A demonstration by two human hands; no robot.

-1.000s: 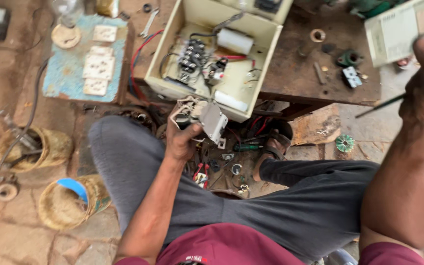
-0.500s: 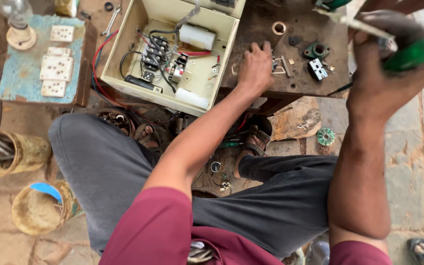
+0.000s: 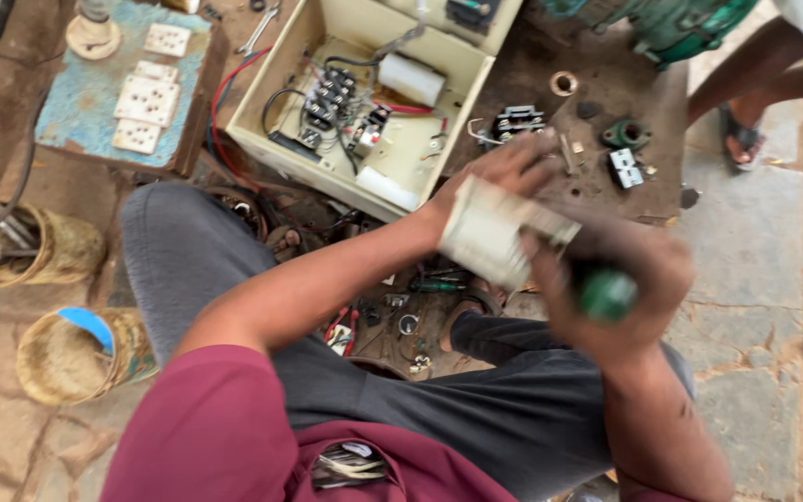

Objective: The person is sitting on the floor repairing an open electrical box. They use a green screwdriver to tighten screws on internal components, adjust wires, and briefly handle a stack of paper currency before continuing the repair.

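- The open cream box (image 3: 378, 112) with its wiring lies at eleven o'clock from the hands; half a second ago it sat further left in view.
- The dark bench (image 3: 606, 177) behind carries small parts, which the left hand was touching half a second ago.
- The pale block (image 3: 494, 232) is now up in front of the body, at centre.
- The left hand (image 3: 499, 177) has come off the bench and clasps the block's top.
- The right hand (image 3: 625, 279), blurred, is clenched around a green-handled screwdriver (image 3: 606, 293), brought down to the block's four o'clock side.

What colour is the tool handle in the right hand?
Green, seen in the head view: the handle pokes out of the right hand.
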